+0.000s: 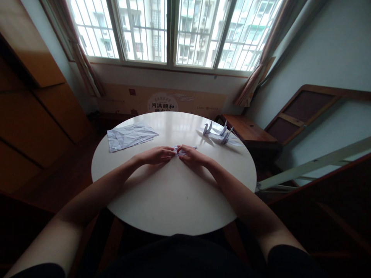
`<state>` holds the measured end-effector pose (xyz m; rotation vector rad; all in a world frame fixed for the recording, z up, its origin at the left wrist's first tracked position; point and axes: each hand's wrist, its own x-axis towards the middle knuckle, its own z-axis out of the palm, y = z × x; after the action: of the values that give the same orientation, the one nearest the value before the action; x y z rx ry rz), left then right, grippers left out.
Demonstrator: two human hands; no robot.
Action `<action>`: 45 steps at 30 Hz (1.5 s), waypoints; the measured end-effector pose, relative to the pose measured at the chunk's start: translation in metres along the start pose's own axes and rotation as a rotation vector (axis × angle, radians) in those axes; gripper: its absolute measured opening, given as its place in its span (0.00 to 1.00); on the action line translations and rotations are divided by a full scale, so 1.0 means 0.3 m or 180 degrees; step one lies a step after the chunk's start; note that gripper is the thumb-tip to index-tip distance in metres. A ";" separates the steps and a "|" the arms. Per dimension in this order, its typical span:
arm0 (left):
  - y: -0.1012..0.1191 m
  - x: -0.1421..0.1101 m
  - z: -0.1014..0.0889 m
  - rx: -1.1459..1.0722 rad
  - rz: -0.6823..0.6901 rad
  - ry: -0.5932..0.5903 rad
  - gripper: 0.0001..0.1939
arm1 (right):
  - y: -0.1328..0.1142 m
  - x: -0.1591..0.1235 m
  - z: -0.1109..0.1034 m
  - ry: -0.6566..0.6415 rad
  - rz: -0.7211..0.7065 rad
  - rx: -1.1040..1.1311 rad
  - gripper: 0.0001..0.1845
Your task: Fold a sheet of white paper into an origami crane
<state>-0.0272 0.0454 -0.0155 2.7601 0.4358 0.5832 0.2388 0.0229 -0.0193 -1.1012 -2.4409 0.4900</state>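
Observation:
A small piece of folded white paper [181, 152] lies on the round white table in front of me, partly covered by my fingers. My left hand [158, 155] comes in from the left, its fingertips closed on the paper's left end. From the right, my right hand [191, 155] has its thumb and fingers bent onto the same paper, pinching or pressing it. A narrow tip of the paper shows beyond the right fingers. The exact folds are too small to make out.
Creased paper sheets [131, 136] lie at the table's back left. Several folded paper cranes [208, 128] stand at the back right, some on a pale sheet. The white table [174, 200] has a rounded edge close to my body. A wooden bench [246, 129] is behind it, right.

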 end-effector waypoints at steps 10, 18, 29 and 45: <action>-0.003 -0.001 0.003 0.0016 0.0008 0.0013 0.19 | -0.006 -0.001 -0.003 0.0029 -0.0026 0.0012 0.14; 0.001 -0.001 0.000 -0.0031 0.0014 0.0023 0.19 | -0.007 -0.002 -0.003 0.0034 -0.0006 0.0014 0.13; 0.007 0.003 -0.002 -0.0079 -0.0015 0.0025 0.18 | -0.009 -0.003 -0.003 0.0017 0.0028 0.0013 0.14; 0.008 0.002 -0.003 -0.0006 0.0004 0.0000 0.19 | -0.003 -0.004 -0.003 0.0024 -0.0008 0.0003 0.14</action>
<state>-0.0267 0.0437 -0.0137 2.7586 0.4334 0.5837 0.2392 0.0216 -0.0184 -1.0978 -2.4351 0.4853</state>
